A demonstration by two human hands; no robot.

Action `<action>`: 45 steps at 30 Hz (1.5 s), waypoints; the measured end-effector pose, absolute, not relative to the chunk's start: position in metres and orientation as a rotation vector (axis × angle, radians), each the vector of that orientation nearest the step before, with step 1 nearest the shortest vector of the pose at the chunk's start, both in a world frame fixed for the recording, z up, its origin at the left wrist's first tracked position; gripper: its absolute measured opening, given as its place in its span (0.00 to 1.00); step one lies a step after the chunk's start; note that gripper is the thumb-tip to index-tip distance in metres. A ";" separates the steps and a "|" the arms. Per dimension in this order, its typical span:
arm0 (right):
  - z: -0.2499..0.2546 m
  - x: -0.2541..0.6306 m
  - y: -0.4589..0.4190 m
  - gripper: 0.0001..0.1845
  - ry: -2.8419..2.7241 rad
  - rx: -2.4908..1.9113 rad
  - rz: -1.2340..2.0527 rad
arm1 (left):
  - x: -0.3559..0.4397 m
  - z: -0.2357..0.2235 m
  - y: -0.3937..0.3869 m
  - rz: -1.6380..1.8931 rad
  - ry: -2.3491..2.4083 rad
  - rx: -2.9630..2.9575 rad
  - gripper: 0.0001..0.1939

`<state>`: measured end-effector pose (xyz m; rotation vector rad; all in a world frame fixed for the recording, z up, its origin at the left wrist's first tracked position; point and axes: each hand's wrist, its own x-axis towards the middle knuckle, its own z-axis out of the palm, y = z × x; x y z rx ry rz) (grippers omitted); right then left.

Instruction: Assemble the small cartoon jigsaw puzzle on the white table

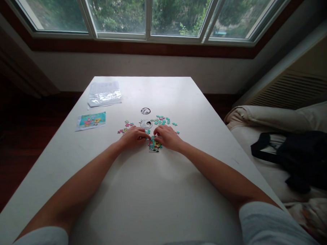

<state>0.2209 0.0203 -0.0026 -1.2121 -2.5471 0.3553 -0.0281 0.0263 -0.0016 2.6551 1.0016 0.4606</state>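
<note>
A small joined section of jigsaw puzzle (154, 148), brightly coloured with cartoon figures, lies flat on the white table. My left hand (134, 137) reaches its upper left edge, the fingers curled and the index finger and thumb drawn together at a puzzle piece. From the other side, my right hand (167, 137) bends over the upper right edge, thumb and fingertips closing at a piece there. The fingers partly hide these pieces. Loose turquoise pieces (162, 119) spread beyond my right hand; pink and mixed pieces (122, 131) lie beside my left hand.
A round ring-like item (146, 124) and a dark-rimmed disc (145, 111) lie beyond my hands. A picture card (92, 120) and a clear plastic bag (105, 93) over papers are on the left of the table (156, 195). Dark cloth (311, 159) lies on a sofa at right.
</note>
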 end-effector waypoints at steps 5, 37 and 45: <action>-0.006 0.222 0.022 0.09 -2.531 -1.190 0.365 | -0.026 0.004 0.024 0.421 1.015 2.668 0.16; -0.008 0.226 0.033 0.09 -2.074 -1.115 0.991 | -0.028 0.005 0.022 0.530 0.830 2.503 0.18; -0.009 0.225 0.032 0.10 -2.062 -1.156 0.991 | -0.032 -0.001 0.028 0.620 0.975 2.511 0.13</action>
